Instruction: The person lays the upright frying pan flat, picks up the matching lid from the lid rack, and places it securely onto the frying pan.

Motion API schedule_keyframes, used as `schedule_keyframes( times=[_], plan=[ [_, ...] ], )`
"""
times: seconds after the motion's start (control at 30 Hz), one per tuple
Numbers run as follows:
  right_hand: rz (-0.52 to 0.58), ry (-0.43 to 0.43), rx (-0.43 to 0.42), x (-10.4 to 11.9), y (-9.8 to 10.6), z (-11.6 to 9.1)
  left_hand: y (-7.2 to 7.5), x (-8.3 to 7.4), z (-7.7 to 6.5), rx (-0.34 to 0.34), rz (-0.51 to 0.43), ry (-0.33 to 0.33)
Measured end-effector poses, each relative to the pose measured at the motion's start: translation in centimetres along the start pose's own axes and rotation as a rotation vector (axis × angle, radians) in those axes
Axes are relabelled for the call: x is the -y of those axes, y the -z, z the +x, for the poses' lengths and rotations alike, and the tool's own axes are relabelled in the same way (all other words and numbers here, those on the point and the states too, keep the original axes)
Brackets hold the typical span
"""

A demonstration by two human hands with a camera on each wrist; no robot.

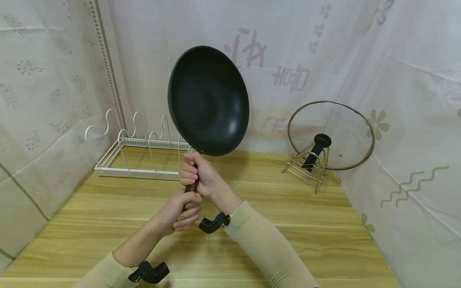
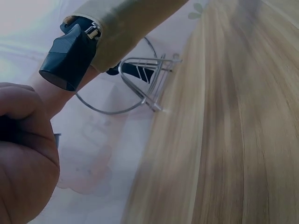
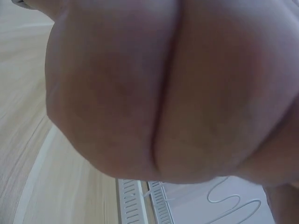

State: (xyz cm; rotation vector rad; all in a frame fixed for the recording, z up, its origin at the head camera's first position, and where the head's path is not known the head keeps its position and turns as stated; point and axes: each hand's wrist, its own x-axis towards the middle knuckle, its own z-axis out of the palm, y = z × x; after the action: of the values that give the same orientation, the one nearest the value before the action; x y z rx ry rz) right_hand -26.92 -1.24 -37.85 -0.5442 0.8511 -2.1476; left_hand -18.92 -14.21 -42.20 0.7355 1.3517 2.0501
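Observation:
A black wok [image 1: 209,100] is held up above the table, its dark inside facing me and its long handle [image 1: 192,186] pointing down. Close below the pan, my right hand [image 1: 201,174] grips the handle with curled fingers. Lower on the same handle, my left hand [image 1: 181,212] holds on, just under the right one. The left wrist view shows part of my left hand [image 2: 25,154] at its left edge. In the right wrist view my right hand [image 3: 163,93] fills most of the picture and hides the handle.
A white wire rack [image 1: 137,173] with wavy dividers stands at the back left, partly behind the wok and right hand. At the back right a glass lid [image 1: 354,140] with a black knob leans in a small metal stand [image 1: 317,176]. Printed cloth [image 1: 288,52] hangs behind the wooden table [image 1: 270,248].

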Motion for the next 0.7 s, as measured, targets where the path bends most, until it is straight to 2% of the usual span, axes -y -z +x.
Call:
schedule_keyframes(
  times=[0.33, 0.7],
  plan=[
    [0.195, -0.008, 0.063, 0.04, -0.07, -0.17, -0.19, 0.20, 0.08, 0.127, -0.167, -0.010],
    [0.277, -0.017, 0.104, 0.08, 0.18, -0.37, -0.37, 0.47, 0.36, 0.227, -0.333, 0.021]
  ],
)
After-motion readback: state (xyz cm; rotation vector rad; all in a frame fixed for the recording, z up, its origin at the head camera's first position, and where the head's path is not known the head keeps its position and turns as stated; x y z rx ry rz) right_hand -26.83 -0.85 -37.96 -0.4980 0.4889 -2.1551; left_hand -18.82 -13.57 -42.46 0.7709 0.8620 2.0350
